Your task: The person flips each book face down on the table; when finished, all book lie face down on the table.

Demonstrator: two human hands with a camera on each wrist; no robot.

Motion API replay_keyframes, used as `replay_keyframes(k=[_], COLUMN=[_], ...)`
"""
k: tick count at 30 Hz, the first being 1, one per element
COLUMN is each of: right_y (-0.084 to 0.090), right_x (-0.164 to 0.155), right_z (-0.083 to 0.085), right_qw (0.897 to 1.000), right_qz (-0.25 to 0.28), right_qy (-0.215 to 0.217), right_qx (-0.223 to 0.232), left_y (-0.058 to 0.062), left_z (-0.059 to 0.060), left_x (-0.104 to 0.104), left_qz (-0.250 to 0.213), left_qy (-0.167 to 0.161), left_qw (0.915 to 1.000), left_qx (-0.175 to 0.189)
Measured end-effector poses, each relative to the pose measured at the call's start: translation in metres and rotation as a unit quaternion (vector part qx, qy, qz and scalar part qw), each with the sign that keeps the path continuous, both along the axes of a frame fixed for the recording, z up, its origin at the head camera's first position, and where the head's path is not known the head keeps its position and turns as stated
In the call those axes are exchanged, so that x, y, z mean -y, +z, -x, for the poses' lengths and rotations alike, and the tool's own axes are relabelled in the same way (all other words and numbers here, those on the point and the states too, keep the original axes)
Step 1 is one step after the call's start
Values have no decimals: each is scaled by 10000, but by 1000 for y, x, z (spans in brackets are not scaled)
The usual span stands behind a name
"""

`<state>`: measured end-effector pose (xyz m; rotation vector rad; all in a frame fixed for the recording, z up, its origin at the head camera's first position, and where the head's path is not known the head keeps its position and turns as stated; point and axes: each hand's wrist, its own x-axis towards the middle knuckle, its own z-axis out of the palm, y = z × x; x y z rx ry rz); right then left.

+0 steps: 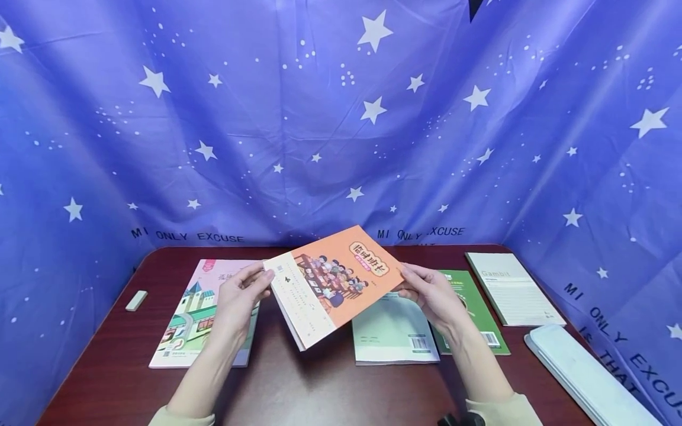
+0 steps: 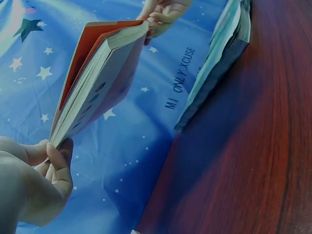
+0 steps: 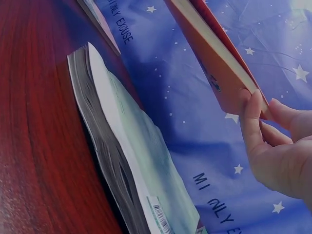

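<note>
An orange picture book (image 1: 333,283) hangs tilted in the air above the dark red table (image 1: 298,384), held by both hands. My left hand (image 1: 241,294) pinches its left edge; the left wrist view shows thumb and fingers (image 2: 57,161) clamped on the book's corner (image 2: 87,92). My right hand (image 1: 433,293) grips the right edge, and the right wrist view shows its fingers (image 3: 253,122) on the orange cover (image 3: 217,73). Below the book lies a pale green book (image 1: 391,331), back cover up, seen close as a thick pale book (image 3: 131,161).
A pink illustrated book (image 1: 199,313) lies at the left, a green book (image 1: 474,310) and a white notebook (image 1: 511,287) at the right. A white eraser (image 1: 136,300) sits far left. A white flat case (image 1: 581,370) lies at the right edge. Blue starred cloth (image 1: 341,118) surrounds the table.
</note>
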<state>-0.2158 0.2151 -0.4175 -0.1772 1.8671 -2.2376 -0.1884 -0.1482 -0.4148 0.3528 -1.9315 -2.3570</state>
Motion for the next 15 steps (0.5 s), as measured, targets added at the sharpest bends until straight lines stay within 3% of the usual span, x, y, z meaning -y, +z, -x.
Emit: replay_keyframes(k=[8, 15], right_y=[-1, 1], right_x=[1, 2], right_z=[-1, 0], right_qw=[9992, 9997], right_qz=[239, -83], right_qy=[-85, -176], right_qx=[303, 123], left_y=[-1, 1], left_z=[-4, -7], left_x=[4, 6], left_qz=[578, 1118], left_qy=[-33, 63], left_qw=[9983, 9937], left_qx=[-81, -72])
